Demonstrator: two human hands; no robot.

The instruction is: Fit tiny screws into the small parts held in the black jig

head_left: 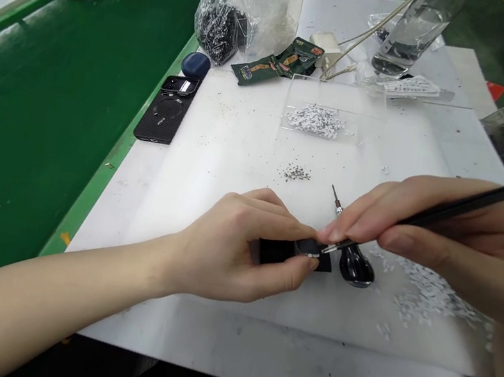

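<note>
One dark, rounded piece (308,246) sits at a small black block (272,252), pinched in the left hand (236,247); the right hand (458,260) grips black tweezers (453,210), their tips at the piece's edge. Beyond the block, green sachets (259,71) carry printing too small for me to read. Just right of the block lies a black-handled screwdriver (357,269), partly behind the right hand; farther right, that hand partly hides scattered white bits (432,298).
</note>
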